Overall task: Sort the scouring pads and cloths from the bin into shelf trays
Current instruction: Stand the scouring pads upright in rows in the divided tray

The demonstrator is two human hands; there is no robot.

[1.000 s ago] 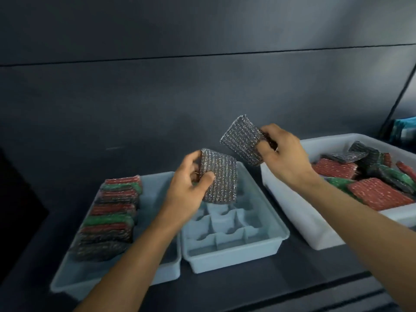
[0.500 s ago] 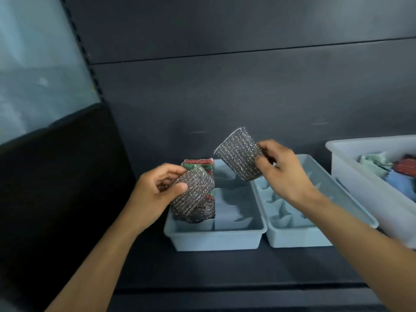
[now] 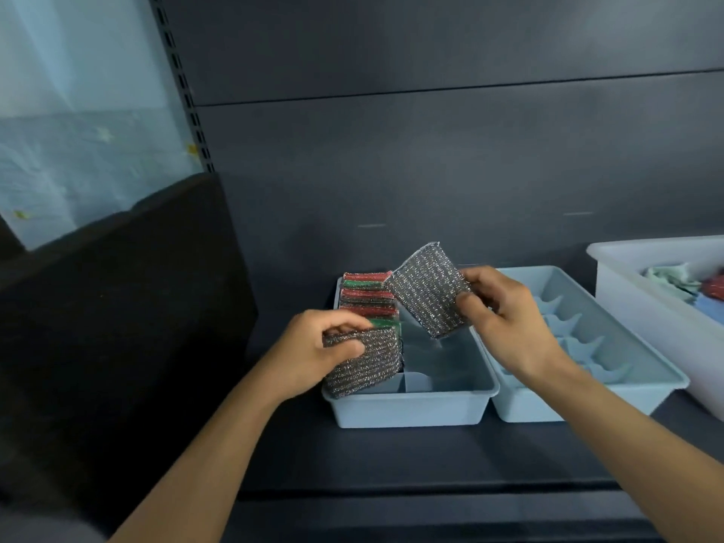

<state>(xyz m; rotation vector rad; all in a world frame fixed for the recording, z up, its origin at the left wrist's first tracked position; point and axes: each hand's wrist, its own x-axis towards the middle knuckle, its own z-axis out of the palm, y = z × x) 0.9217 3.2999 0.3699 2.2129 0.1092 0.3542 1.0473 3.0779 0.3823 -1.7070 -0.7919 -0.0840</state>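
My left hand (image 3: 313,352) grips a silver scouring pad (image 3: 362,360) at the front left of the left blue tray (image 3: 411,409), at the near end of a row of red and green pads (image 3: 368,297) standing on edge. My right hand (image 3: 505,323) holds a second silver scouring pad (image 3: 429,290) tilted in the air above the same tray's right compartment. The white bin (image 3: 642,303) at the far right holds cloths (image 3: 672,282) and a red pad.
A second blue tray (image 3: 642,370) with shaped dividers sits between the left tray and the bin. All stand on a dark shelf (image 3: 391,456) with a dark back panel. A black panel (image 3: 117,307) rises at the left.
The view swung left, away from the bin. My left hand lowered its silver pad to the front of the pad row in the left tray. My right hand followed, still holding its pad.
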